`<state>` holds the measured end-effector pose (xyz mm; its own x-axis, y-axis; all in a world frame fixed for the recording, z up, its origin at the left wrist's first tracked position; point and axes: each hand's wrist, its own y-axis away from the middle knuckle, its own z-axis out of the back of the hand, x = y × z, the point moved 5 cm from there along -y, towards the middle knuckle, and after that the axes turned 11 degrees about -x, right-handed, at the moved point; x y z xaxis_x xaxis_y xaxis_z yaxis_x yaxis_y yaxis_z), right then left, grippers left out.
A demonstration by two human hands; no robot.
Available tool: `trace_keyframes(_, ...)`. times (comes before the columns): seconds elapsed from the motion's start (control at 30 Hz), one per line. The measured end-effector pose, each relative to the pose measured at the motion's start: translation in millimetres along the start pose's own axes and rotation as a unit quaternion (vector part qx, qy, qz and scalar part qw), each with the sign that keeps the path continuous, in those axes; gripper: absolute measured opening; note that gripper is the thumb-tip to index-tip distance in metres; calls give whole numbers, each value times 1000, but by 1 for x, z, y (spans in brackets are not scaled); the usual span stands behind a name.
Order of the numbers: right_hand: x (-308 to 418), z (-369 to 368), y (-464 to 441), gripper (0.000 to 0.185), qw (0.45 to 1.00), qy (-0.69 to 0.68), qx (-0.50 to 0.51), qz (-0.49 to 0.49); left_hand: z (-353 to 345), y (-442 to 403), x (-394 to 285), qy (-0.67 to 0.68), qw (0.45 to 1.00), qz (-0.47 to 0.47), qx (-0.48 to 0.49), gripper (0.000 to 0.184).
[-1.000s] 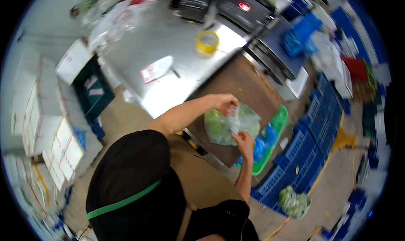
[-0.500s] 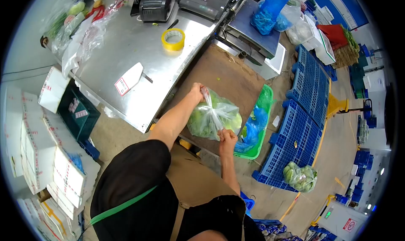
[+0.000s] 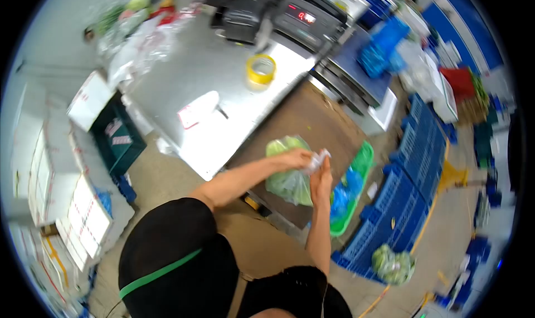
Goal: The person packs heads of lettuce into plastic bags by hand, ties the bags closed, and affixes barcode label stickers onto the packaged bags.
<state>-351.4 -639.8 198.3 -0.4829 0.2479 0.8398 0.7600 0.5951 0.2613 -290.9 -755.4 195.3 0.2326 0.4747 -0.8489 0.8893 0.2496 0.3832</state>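
Observation:
A clear plastic bag of pale green leafy vegetables (image 3: 290,187) rests on a brown board (image 3: 262,137). My left hand (image 3: 296,159) is closed on the gathered top of the bag, its arm reaching across from the left. Close beside it, my right hand (image 3: 321,180) has its fingers closed around the white, bunched end of the same bag. Motion blur hides the exact finger positions. To the right of the bag stands a green basket (image 3: 365,157) with blue plastic bags (image 3: 346,191) inside.
On the steel table (image 3: 161,67) lie yellow tape (image 3: 261,69) and a white scoop-like item (image 3: 199,108). A scale display (image 3: 304,17) and platform (image 3: 356,62) stand at the back. Blue pallets (image 3: 379,223) are right; a bagged green vegetable (image 3: 393,264) lies on one. White boxes (image 3: 89,218) are stacked left.
My hands have come together from opposite ends of the bag's top, which is now bunched between them. The head view has shifted, and the scale's red digits have changed.

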Motion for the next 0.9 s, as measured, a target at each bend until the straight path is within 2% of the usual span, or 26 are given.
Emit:
trace_keyframes(0.07,-2,-4,-3,63,996,74,-19,-36,6,-19,19,-29,997,-67,21,37)
trace_keyframes(0.13,-12,10,-7,62,999,30,-11,-7,4,-12,6,-196,971,-134,-9,29)
trace_keyframes(0.17,-18,19,-9,62,999,45,-2,-6,4,-10,3,-270,946,-177,-8,27)
trace_keyframes(0.2,-20,23,-7,62,995,86,-55,-19,10,-9,-1,-331,919,-207,-45,25)
trace_keyframes(0.27,-26,35,-9,41,988,151,-22,-28,19,-7,-7,-445,851,-257,-106,24)
trace_keyframes(0.3,-32,42,-14,32,977,209,7,-38,26,-8,-7,-427,860,-247,-134,24)
trace_keyframes(0.37,-34,26,-10,21,958,284,-20,-32,37,-10,-4,-385,876,-226,-183,25)
trace_keyframes(0.4,-31,17,-8,18,946,320,-35,-27,38,-13,-5,-372,884,-221,-178,24)
trace_keyframes(0.47,-26,17,-8,16,945,318,-60,-45,38,-18,-4,-346,900,-208,-162,22)
trace_keyframes(0.5,-26,21,-7,15,944,318,-74,-56,42,-22,-3,-362,889,-217,-179,20)
trace_keyframes(0.57,-31,36,1,13,959,276,-35,-51,60,-34,2,-393,864,-235,-211,17)
trace_keyframes(0.6,-31,38,12,13,959,280,-17,-37,77,-39,10,-364,892,-165,-209,13)
trace_keyframes(0.63,-30,38,21,12,958,285,1,-22,84,-41,10,-360,880,-150,-271,11)
trace_keyframes(0.67,-26,21,34,11,913,379,115,103,89,-42,11,-355,865,-133,-329,10)
trace_keyframes(0.7,-27,10,44,11,869,439,161,164,94,-43,15,-349,846,-114,-387,9)
trace_keyframes(0.77,-6,-40,74,13,751,548,241,279,89,-67,34,-361,845,-119,-377,9)
trace_keyframes(0.9,18,-54,92,13,677,609,258,322,81,-87,48,-377,858,-66,-343,12)
